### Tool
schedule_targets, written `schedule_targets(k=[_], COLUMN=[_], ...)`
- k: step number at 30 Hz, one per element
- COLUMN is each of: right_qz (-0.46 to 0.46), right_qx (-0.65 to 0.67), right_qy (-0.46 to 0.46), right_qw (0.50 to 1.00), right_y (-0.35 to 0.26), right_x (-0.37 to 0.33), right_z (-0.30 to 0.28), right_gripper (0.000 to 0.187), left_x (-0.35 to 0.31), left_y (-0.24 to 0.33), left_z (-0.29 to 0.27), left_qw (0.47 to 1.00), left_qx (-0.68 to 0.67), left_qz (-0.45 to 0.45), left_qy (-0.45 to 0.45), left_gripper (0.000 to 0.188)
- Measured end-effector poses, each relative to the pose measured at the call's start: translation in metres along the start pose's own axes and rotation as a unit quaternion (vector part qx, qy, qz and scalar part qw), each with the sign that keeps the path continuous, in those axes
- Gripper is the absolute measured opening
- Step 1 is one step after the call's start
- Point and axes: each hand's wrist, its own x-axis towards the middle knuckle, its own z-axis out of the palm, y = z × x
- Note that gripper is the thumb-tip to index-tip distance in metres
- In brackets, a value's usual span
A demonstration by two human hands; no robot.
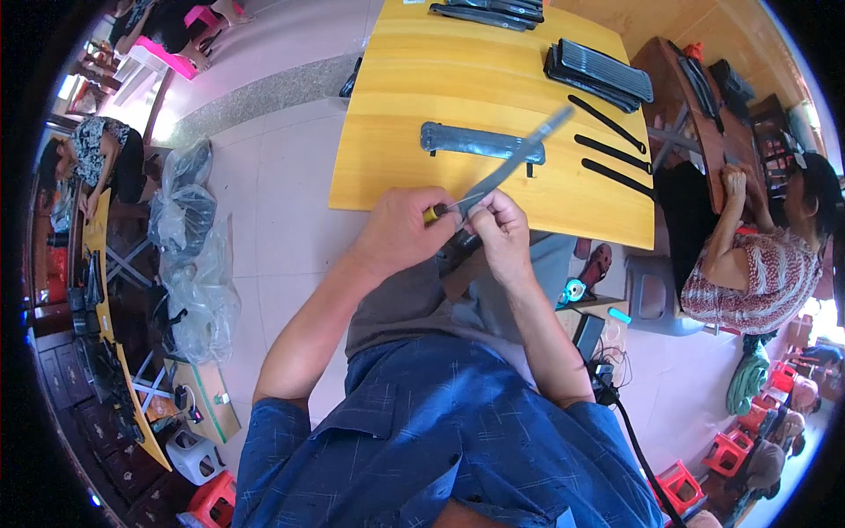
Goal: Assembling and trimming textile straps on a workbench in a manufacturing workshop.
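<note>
My left hand (407, 231) is closed around a small screwdriver-like tool with a yellow-and-black handle (434, 213). The thin shaft points at the near end of a long, flat grey strap (519, 158). Pinched in the fingers of my right hand (500, 233), this strap slants up and to the right over the yellow table (378, 132). Its near end is partly hidden by my fingers. Beneath it lies a shiny grey-blue flat pack (471, 141) with short black tabs. To its right, several black hook-and-loop straps (607, 123) with end loops are laid side by side.
A stack of dark flat packs (603, 72) sits at the table's far right, and more packs (493, 13) lie at the far edge. On the right, a person (757, 273) sits by a brown table. Clear plastic bags (189, 264) rest on the floor at left. A black cable (638, 440) runs beside my right arm.
</note>
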Motion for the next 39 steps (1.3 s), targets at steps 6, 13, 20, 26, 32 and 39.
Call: schedule_targets(k=[6,13,20,26,32,39], right_qz=[0.06,0.11,-0.285,-0.236,-0.277,-0.272], right_qx=[0.199,0.033,-0.465,-0.489,-0.502,-0.517], right_qy=[0.118,0.068,0.055,-0.02,0.025,0.012], right_qw=[0.971,0.991,0.836,0.839,0.819,0.811], right_y=[0.007,-0.002,-0.034,-0.008,-0.014,-0.007], right_x=[-0.007,-0.015,0.025,0.031,0.032,0.034], right_z=[0.018,0.003,-0.011,-0.011,-0.005,-0.007], right_gripper=[0.008,0.006,0.016,0.011,0.01,0.012], left_x=[-0.002,0.013,0.017,0.008,-0.007,-0.023], left_y=[-0.012,-0.043,-0.055,-0.061,-0.045,-0.05], left_z=[0.014,0.009,0.0,-0.001,-0.014,-0.006], left_qw=[0.982,0.976,0.975,0.975,0.988,0.977], left_qx=[0.127,0.149,0.169,0.181,0.119,0.203], left_qz=[0.124,0.131,0.137,0.116,0.051,0.049], left_qy=[0.07,0.086,0.052,0.051,0.086,0.047], left_gripper=[0.012,0.008,0.01,0.013,0.017,0.024])
